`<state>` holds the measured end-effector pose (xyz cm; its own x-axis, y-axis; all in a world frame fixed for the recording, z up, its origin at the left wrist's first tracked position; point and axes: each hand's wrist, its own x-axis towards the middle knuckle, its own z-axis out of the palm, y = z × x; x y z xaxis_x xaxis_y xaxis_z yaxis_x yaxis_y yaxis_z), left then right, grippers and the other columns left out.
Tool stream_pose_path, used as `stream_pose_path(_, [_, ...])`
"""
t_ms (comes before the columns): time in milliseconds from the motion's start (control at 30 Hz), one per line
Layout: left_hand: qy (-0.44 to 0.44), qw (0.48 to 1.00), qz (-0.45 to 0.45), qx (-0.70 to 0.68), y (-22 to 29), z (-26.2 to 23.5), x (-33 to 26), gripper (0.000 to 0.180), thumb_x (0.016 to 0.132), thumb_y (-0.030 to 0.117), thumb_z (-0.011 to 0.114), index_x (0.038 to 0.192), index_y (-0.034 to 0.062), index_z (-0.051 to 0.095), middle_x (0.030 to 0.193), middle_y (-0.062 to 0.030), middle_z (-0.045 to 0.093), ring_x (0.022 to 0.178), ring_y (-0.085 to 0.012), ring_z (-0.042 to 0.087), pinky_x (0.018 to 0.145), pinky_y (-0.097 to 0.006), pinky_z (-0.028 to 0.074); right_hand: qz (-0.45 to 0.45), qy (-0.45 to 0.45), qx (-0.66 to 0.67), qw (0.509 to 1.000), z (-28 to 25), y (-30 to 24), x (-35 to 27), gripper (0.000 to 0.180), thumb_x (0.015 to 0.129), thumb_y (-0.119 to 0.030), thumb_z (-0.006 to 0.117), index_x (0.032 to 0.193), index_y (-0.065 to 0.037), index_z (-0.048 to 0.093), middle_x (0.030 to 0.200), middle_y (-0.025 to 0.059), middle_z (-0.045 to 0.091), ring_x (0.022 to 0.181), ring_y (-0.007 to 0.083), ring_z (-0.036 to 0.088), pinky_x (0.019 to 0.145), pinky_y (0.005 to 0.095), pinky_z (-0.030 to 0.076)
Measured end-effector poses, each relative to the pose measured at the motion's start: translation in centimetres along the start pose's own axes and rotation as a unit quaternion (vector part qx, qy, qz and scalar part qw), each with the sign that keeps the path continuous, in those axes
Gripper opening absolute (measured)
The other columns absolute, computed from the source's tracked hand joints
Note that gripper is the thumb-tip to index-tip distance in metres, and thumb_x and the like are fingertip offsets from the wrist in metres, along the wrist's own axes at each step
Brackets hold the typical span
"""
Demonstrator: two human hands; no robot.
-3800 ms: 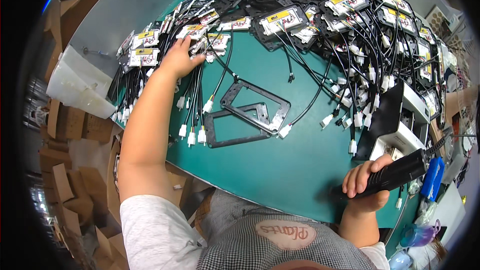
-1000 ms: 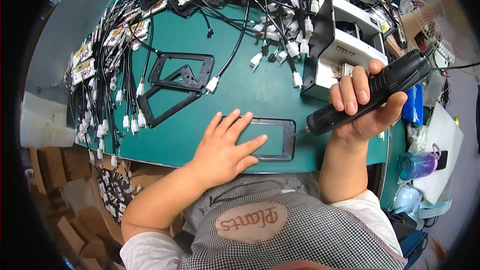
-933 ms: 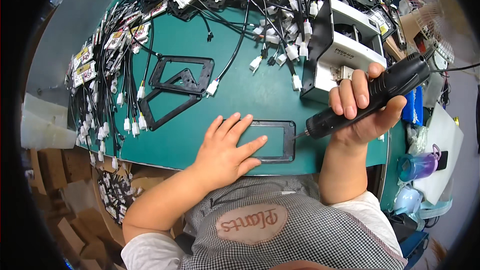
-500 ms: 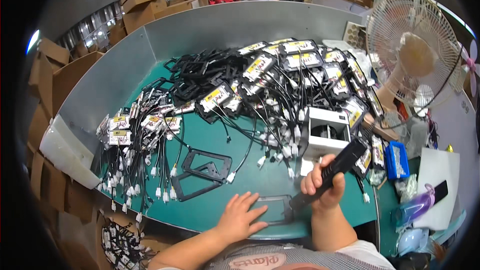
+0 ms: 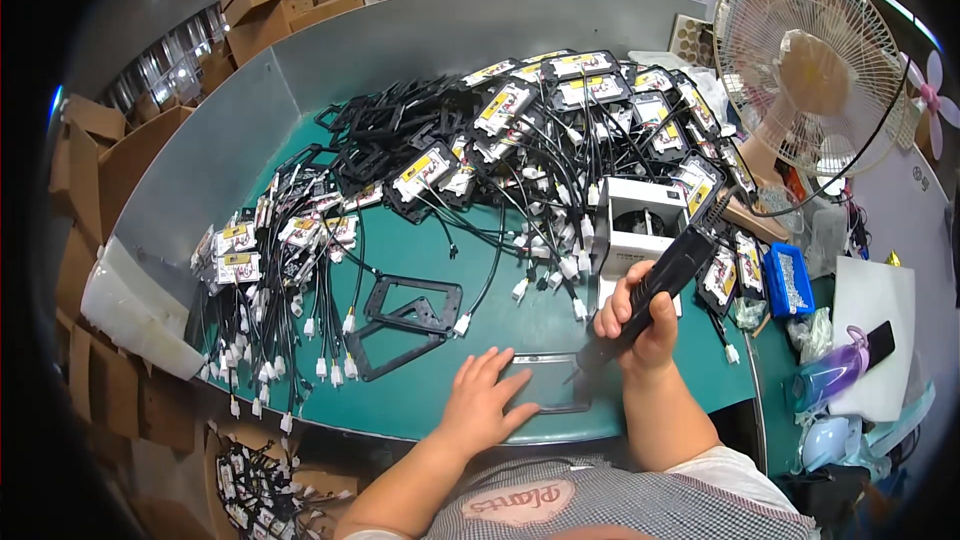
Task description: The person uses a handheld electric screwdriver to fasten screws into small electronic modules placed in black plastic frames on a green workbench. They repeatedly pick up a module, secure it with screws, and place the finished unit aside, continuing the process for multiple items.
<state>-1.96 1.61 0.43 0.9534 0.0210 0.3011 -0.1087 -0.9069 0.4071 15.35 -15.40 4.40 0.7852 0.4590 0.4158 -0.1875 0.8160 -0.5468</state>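
At a cluttered green bench (image 5: 510, 315), the left hand (image 5: 482, 405) rests open, fingers spread, over the left end of a black frame (image 5: 565, 409) by the near edge; the right hand (image 5: 643, 328) wraps a black power driver (image 5: 672, 275). The frame looks light, stiff, best held by its rim.

Black marks both the frame (image 5: 565, 409) at the left fingers (image 5: 495, 368) and the driver (image 5: 665, 285) in the right fingers (image 5: 622, 302), set against a green tabletop (image 5: 400, 405). Beyond the fingers, black-edged white plates (image 5: 423, 172) with yellow panels trail black cables (image 5: 247, 308) tipped by white plugs (image 5: 461, 324). Right of the right fingers, a bright blue bin (image 5: 772, 285) faces a purple-and-teal bottle (image 5: 832, 380). Below the fingers, a black-and-white checked apron (image 5: 650, 510) bears a pinkish oval patch (image 5: 525, 512) lettered in reddish brown.
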Motion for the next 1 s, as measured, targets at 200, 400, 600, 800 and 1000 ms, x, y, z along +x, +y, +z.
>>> stream_pose_path(200, [0.011, 1.000, 0.001, 0.001, -0.2, 0.2, -0.3, 0.047, 0.075, 0.040, 0.073, 0.114, 0.0142, 0.066, 0.132, -0.0158, 0.051, 0.126, -0.0377, 0.044, 0.105, -0.054, 0.032, 0.020, 0.015, 0.005, 1.000, -1.0, 0.6, 0.4, 0.046, 0.085, -0.041, 0.068, 0.112, -0.009, 0.050, 0.071, 0.0055, 0.054, 0.057, 0.0194, 0.057, 0.056, 0.0353, 0.048])
stream_pose_path(400, [0.004, 1.000, 0.003, 0.009, -0.4, 0.2, -0.4, 0.048, 0.075, 0.042, 0.073, 0.113, 0.0144, 0.067, 0.133, -0.0158, 0.050, 0.126, -0.0376, 0.044, 0.105, -0.053, 0.032, 0.025, 0.016, 0.004, 1.000, -0.9, 0.8, 0.6, 0.046, 0.085, -0.042, 0.069, 0.111, -0.009, 0.051, 0.071, 0.0051, 0.054, 0.058, 0.0194, 0.056, 0.056, 0.0354, 0.048])
stream_pose_path(600, [0.005, 1.000, 0.004, -0.004, 0.0, -0.4, -0.4, 0.054, 0.069, 0.046, 0.077, 0.112, 0.0149, 0.067, 0.133, -0.0168, 0.050, 0.126, -0.0383, 0.043, 0.106, -0.052, 0.032, 0.030, 0.015, -0.002, 0.999, -1.2, 0.9, 0.6, 0.046, 0.084, -0.042, 0.070, 0.111, -0.009, 0.051, 0.070, 0.0050, 0.054, 0.057, 0.0194, 0.057, 0.055, 0.0352, 0.048])
stream_pose_path(800, [-0.001, 1.000, 0.000, -0.004, 0.1, -0.4, -0.3, 0.055, 0.068, 0.045, 0.078, 0.112, 0.0150, 0.067, 0.132, -0.0172, 0.050, 0.127, -0.0386, 0.043, 0.105, -0.052, 0.032, 0.035, 0.012, 0.002, 0.999, -0.9, 0.8, 0.4, 0.047, 0.083, -0.041, 0.071, 0.110, -0.009, 0.051, 0.069, 0.0059, 0.054, 0.057, 0.0202, 0.057, 0.055, 0.0353, 0.048])
stream_pose_path(1000, [-0.005, 1.000, -0.002, -0.001, -0.1, -0.2, -0.1, 0.056, 0.067, 0.046, 0.079, 0.112, 0.0155, 0.068, 0.132, -0.0170, 0.050, 0.127, -0.0382, 0.043, 0.106, -0.052, 0.032, 0.034, 0.001, 0.000, 0.999, -0.4, 0.6, 0.2, 0.050, 0.081, -0.040, 0.073, 0.110, -0.008, 0.049, 0.070, 0.0070, 0.054, 0.057, 0.0210, 0.057, 0.056, 0.0360, 0.048])
